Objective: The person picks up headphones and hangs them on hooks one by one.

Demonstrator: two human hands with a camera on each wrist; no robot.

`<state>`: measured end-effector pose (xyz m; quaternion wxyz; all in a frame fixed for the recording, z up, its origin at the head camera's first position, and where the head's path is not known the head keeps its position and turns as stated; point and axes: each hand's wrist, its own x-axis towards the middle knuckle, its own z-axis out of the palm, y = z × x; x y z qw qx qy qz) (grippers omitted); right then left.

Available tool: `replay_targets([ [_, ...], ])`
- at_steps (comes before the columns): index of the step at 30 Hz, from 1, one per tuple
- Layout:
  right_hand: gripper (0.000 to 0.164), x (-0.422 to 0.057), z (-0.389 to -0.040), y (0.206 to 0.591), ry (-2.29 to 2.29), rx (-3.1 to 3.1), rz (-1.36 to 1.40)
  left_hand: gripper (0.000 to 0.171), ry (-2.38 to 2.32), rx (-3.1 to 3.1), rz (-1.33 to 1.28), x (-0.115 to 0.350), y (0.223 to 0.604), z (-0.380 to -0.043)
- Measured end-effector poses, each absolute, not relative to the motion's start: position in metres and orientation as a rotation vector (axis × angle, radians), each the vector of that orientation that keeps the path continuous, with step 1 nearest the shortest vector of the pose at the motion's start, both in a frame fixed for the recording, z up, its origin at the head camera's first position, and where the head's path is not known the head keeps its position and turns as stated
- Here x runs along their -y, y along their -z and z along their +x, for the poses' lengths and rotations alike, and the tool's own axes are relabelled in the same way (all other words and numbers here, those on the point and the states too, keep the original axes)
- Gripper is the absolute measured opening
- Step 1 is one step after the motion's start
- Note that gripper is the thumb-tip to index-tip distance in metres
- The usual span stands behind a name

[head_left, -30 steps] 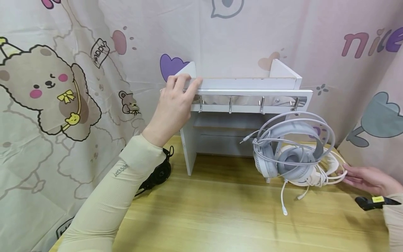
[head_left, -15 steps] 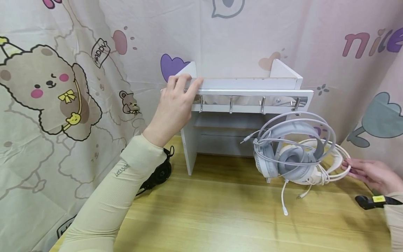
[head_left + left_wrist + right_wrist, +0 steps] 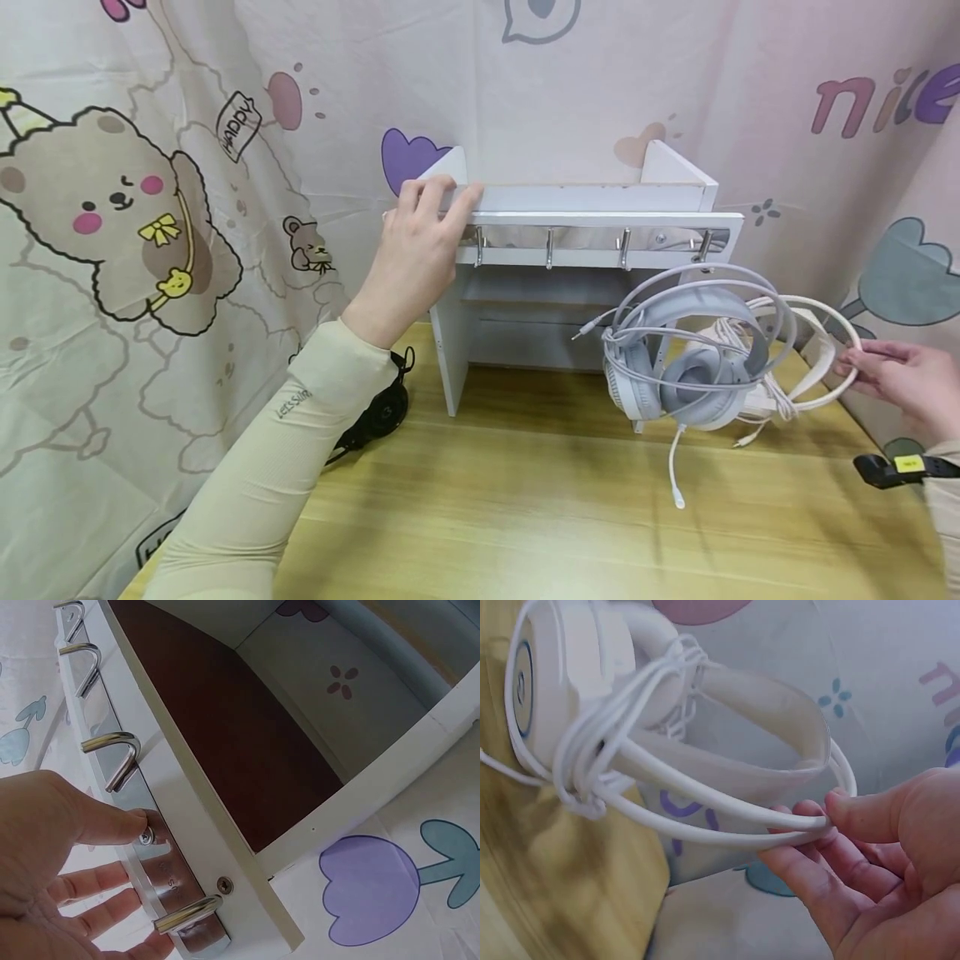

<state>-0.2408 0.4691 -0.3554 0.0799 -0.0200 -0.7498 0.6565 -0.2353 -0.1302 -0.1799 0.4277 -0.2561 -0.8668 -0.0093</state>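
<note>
My left hand (image 3: 416, 258) grips the upper left end of a white shelf rack (image 3: 592, 200). In the left wrist view its thumb lies on the metal strip (image 3: 161, 862) of the hook rail. My right hand (image 3: 903, 379) pinches the outer band of white headphones (image 3: 577, 682) between thumb and fingers. Their cable is bundled round them, and they are raised off the table, tilted sideways. Another pair of white-grey headphones (image 3: 705, 387), wrapped in its cable, hangs at the rack's right end and partly hides the held pair in the head view.
Several metal hooks (image 3: 550, 250) line the rack's front. Black headphones (image 3: 382, 408) lie left of the rack, partly behind my left sleeve. The wooden table (image 3: 525, 500) meets a printed curtain (image 3: 555, 100) behind and at both sides.
My right hand has moved up and to the right, lifting the white headphones and drawing them out from behind the hanging pair. My left hand has stayed on the rack.
</note>
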Motion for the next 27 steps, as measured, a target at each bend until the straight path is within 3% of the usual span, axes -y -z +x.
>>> replay_targets([
  [7, 0.053, -0.460, -0.240, 0.346, -1.721, 2.293, -0.011, 0.059, 0.025, 2.164, -0.641, 0.131, 0.181, -0.235],
  [12, 0.015, -0.452, -0.237, 0.338, -1.367, 2.425, -0.054, 0.059, 0.027, 2.160, -0.643, 0.131, 0.181, -0.235],
  [15, 0.027, -0.449, -0.236, 0.333, -1.314, 2.435, -0.059, 0.061, 0.032, 2.154, -0.645, 0.131, 0.182, -0.236],
  [21, 0.008, -0.446, -0.234, 0.325, -1.344, 2.373, -0.029, 0.061, 0.035, 2.151, -0.646, 0.132, 0.182, -0.235],
  [27, 0.018, -0.448, -0.233, 0.316, -1.338, 2.316, -0.014, 0.063, 0.037, 2.156, -0.642, 0.132, 0.181, -0.235],
])
